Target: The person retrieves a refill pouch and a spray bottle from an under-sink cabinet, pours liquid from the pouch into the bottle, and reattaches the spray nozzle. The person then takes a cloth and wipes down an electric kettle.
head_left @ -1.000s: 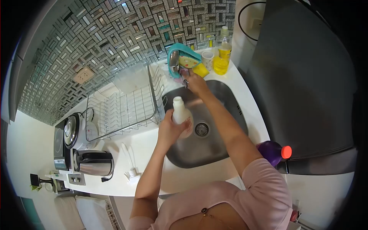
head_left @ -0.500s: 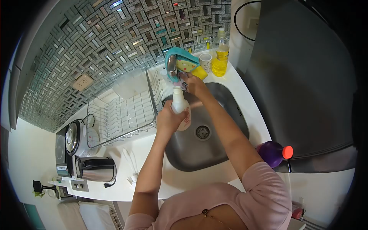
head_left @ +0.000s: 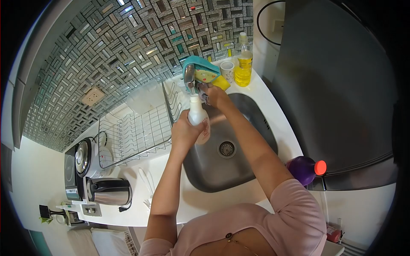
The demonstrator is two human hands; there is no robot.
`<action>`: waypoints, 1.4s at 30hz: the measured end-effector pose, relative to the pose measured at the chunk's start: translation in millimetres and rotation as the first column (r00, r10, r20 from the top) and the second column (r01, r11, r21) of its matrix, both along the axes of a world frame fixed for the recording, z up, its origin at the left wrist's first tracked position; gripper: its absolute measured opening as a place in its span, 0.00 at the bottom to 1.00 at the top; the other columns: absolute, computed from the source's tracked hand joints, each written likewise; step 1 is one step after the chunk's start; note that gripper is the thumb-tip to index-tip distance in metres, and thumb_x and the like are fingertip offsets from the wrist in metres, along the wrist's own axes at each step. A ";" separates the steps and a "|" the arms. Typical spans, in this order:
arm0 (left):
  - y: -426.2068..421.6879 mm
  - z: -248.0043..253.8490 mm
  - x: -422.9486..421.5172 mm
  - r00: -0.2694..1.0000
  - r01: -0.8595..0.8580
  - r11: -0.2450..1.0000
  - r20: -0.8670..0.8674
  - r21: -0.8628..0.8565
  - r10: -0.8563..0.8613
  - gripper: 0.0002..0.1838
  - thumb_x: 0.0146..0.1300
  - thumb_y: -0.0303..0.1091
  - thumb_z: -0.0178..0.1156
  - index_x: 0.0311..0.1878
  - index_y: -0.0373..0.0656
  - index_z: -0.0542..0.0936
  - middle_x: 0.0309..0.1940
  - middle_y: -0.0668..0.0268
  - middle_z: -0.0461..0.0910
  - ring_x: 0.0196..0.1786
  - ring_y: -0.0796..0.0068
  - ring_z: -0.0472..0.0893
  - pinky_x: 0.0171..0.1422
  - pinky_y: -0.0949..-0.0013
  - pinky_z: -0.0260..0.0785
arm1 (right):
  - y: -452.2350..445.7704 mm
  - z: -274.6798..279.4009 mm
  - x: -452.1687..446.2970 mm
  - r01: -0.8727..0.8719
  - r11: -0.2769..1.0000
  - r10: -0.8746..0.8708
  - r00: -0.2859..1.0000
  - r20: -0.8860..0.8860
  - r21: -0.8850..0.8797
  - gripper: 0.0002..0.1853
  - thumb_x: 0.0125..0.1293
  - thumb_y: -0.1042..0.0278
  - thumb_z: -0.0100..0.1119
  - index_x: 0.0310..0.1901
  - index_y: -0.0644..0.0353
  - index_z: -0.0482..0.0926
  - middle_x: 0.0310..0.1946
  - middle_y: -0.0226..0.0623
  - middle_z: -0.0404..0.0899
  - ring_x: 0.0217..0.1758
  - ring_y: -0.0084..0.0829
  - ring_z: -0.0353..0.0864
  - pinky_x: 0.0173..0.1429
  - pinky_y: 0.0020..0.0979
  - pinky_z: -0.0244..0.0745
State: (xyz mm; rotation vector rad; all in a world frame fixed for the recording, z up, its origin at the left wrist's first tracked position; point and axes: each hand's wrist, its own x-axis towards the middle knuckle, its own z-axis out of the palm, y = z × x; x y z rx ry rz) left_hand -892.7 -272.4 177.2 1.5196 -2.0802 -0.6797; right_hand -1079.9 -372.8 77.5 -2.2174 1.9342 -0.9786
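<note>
My left hand (head_left: pixel 184 130) is wrapped round a white bottle (head_left: pixel 197 114) with an open neck, tilted slightly over the left part of the steel sink (head_left: pixel 213 170). The bottle's mouth is right under the metal faucet (head_left: pixel 189 77), and a thin stream seems to run down to it. My right hand (head_left: pixel 217 96) is closed beside the faucet and the bottle neck; a crumpled greyish thing shows at its fingertips, too small to make out. Behind the hands are a teal holder (head_left: pixel 200 63) and a yellow sponge (head_left: pixel 221 83).
A wire dish rack (head_left: pixel 141 134) stands left of the sink, with a kettle (head_left: pixel 110 191) and white spray nozzle parts (head_left: pixel 147 181) nearby. A patterned cup (head_left: pixel 227 71) and yellow liquid bottle (head_left: pixel 244 68) stand behind. A purple bottle (head_left: pixel 302 170) is at the right.
My left hand has moved the white bottle up and slightly left, bringing its mouth under the faucet. My right hand has stayed near the faucet.
</note>
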 end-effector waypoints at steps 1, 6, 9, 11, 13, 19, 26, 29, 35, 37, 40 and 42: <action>1.0 0.1 0.1 1.000 0.003 1.000 0.005 -0.007 -0.003 0.31 0.44 0.44 0.69 0.51 0.38 0.74 0.36 0.47 0.82 0.41 0.49 0.82 0.47 0.57 0.74 | -0.9 -2.1 -0.3 0.000 1.000 0.000 1.000 0.003 -0.005 0.33 0.46 0.75 0.65 0.58 0.51 0.70 0.49 0.52 0.73 0.46 0.52 0.78 0.49 0.44 0.75; 5.6 -2.2 2.6 0.999 -0.014 1.000 0.045 0.022 0.013 0.31 0.44 0.44 0.69 0.51 0.38 0.74 0.36 0.47 0.81 0.40 0.49 0.82 0.47 0.57 0.73 | -2.1 -4.0 -0.9 -0.013 0.999 0.013 1.000 0.013 -0.035 0.32 0.47 0.74 0.64 0.58 0.51 0.70 0.48 0.53 0.73 0.46 0.51 0.78 0.50 0.44 0.75; 5.1 -3.6 4.2 0.999 -0.015 1.000 0.048 0.027 0.014 0.32 0.44 0.44 0.69 0.52 0.38 0.74 0.36 0.47 0.81 0.41 0.49 0.82 0.47 0.57 0.73 | 2.0 2.7 0.6 0.000 1.000 0.000 1.000 0.013 0.012 0.31 0.49 0.74 0.63 0.58 0.49 0.70 0.48 0.53 0.73 0.47 0.51 0.78 0.51 0.44 0.74; 3.9 -3.4 4.2 0.999 -0.017 0.999 0.047 0.031 0.015 0.32 0.44 0.44 0.69 0.52 0.38 0.74 0.36 0.47 0.81 0.41 0.49 0.82 0.48 0.57 0.73 | 1.1 2.1 0.7 0.008 1.000 -0.009 1.000 0.011 0.027 0.30 0.50 0.74 0.62 0.59 0.49 0.70 0.49 0.52 0.73 0.47 0.50 0.77 0.52 0.44 0.74; 3.6 -2.9 3.1 0.998 -0.021 1.000 0.057 0.021 0.020 0.33 0.44 0.44 0.69 0.53 0.38 0.74 0.36 0.47 0.82 0.41 0.49 0.82 0.48 0.57 0.73 | -1.3 0.6 1.0 0.016 0.999 -0.017 1.000 0.011 0.029 0.30 0.50 0.73 0.62 0.59 0.48 0.70 0.49 0.52 0.73 0.48 0.50 0.77 0.52 0.43 0.74; 2.3 -2.8 1.0 0.998 -0.010 1.000 0.056 0.024 0.008 0.33 0.44 0.44 0.69 0.53 0.38 0.74 0.36 0.47 0.82 0.41 0.49 0.82 0.48 0.57 0.74 | -4.4 -3.5 -0.4 0.006 1.000 -0.007 1.000 0.028 0.028 0.30 0.50 0.74 0.61 0.59 0.48 0.70 0.50 0.50 0.73 0.48 0.49 0.78 0.52 0.43 0.74; 1.7 -1.8 0.5 0.999 -0.012 1.000 0.041 0.021 0.011 0.32 0.43 0.44 0.69 0.52 0.38 0.74 0.36 0.46 0.81 0.41 0.48 0.82 0.48 0.56 0.74 | -4.5 -2.0 -0.7 0.012 0.998 -0.012 1.000 0.005 0.060 0.34 0.46 0.76 0.63 0.60 0.48 0.70 0.50 0.50 0.73 0.49 0.48 0.77 0.52 0.42 0.74; 2.3 -1.9 0.6 0.999 -0.015 1.000 0.046 0.021 0.014 0.32 0.43 0.44 0.69 0.52 0.38 0.75 0.36 0.46 0.81 0.41 0.47 0.82 0.48 0.56 0.74 | -4.8 0.0 -0.2 0.035 0.993 -0.033 0.999 -0.020 0.113 0.36 0.44 0.77 0.64 0.60 0.48 0.69 0.50 0.50 0.73 0.49 0.48 0.77 0.52 0.42 0.74; 0.2 -3.6 1.2 0.998 -0.007 1.000 0.055 0.024 0.006 0.32 0.43 0.43 0.69 0.52 0.38 0.75 0.37 0.47 0.81 0.41 0.48 0.82 0.48 0.56 0.73 | -3.1 0.8 0.2 0.032 0.995 -0.031 0.999 -0.013 0.098 0.38 0.42 0.78 0.65 0.61 0.48 0.69 0.50 0.50 0.73 0.49 0.49 0.77 0.53 0.42 0.74; -0.3 -4.3 0.8 0.999 -0.009 1.000 0.047 0.025 0.008 0.32 0.43 0.43 0.69 0.52 0.38 0.75 0.37 0.47 0.81 0.41 0.48 0.82 0.48 0.56 0.73 | -3.0 1.0 -0.1 0.033 0.994 -0.032 0.999 -0.015 0.103 0.37 0.43 0.78 0.64 0.60 0.49 0.69 0.50 0.50 0.73 0.49 0.49 0.77 0.53 0.42 0.74; -1.2 -5.2 0.3 0.999 -0.007 1.000 0.046 0.021 0.006 0.32 0.43 0.43 0.69 0.52 0.38 0.75 0.37 0.47 0.81 0.41 0.49 0.82 0.48 0.56 0.73 | -4.3 -2.2 -1.0 0.021 0.998 -0.022 1.000 0.019 0.063 0.35 0.45 0.78 0.63 0.59 0.50 0.70 0.50 0.50 0.73 0.50 0.49 0.77 0.53 0.42 0.74; -1.6 -5.5 0.3 0.999 -0.004 1.000 0.046 0.018 0.003 0.32 0.43 0.43 0.69 0.52 0.38 0.75 0.37 0.47 0.81 0.41 0.49 0.82 0.48 0.56 0.73 | -6.3 -5.5 -1.6 0.020 0.999 -0.021 1.000 0.006 0.046 0.33 0.46 0.78 0.62 0.59 0.50 0.71 0.50 0.50 0.73 0.49 0.49 0.77 0.53 0.42 0.74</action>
